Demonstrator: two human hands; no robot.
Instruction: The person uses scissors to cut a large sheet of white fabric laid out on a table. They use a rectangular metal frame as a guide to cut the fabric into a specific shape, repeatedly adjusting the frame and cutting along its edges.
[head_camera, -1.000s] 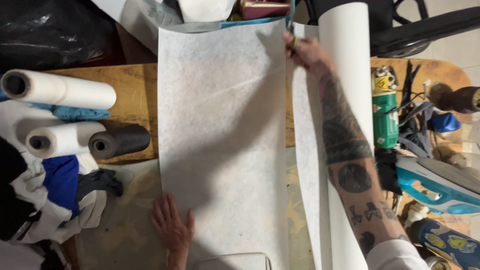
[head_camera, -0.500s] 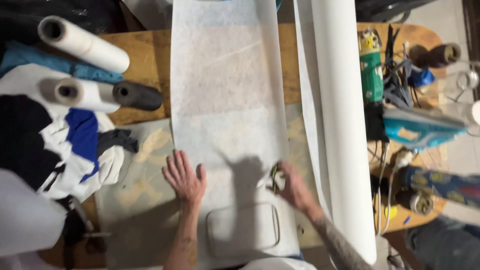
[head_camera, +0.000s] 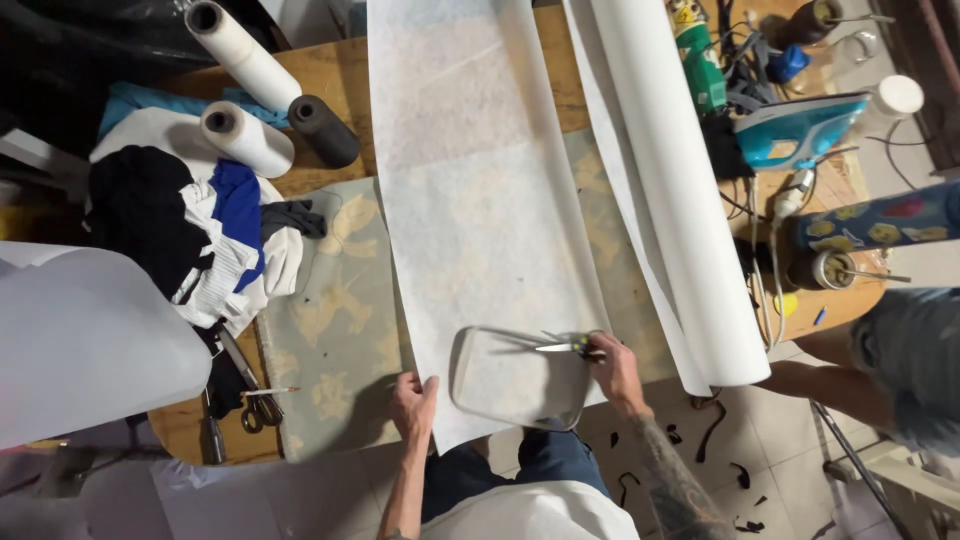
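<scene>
The left hand (head_camera: 413, 398) lies flat, fingers spread, on the near left edge of the white interfacing sheet (head_camera: 480, 190). The open palm pins the sheet against the padded pressing mat (head_camera: 335, 330) so the material does not creep.

The right hand (head_camera: 615, 368) is closed around small snips or scissors (head_camera: 565, 347) — the blades point left, toward the left hand, and sit over the upper rim of a clear rounded-rectangle template (head_camera: 515, 378). The template rests on the near end of the sheet, between the two hands, where it serves as a shape guide. Whether the blades are biting into the sheet cannot be told from this view.

The sheet runs away from both hands across the bench. Its source, a long white roll (head_camera: 680, 200), lies just right of the right hand and parallel to the sheet, so the material feeds out without twisting.

Left of the left hand:
- a pair of scissors (head_camera: 258, 405) and a pencil at the near bench edge, within reach;
- a heap of black, white and blue cloth (head_camera: 190, 235) further out;
- two white rolls (head_camera: 245, 135) and a dark grey roll (head_camera: 325, 130) beyond the heap, well clear of the working zone.

Right of the right hand, beyond the long roll, a turquoise steam iron (head_camera: 800, 130) is parked on its side among cables — well apart from the sheet. Another person's arm (head_camera: 820, 380) shows at the far right, touching nothing on the bench. Dark scraps (head_camera: 710, 440) lie on the floor below the right hand.
</scene>
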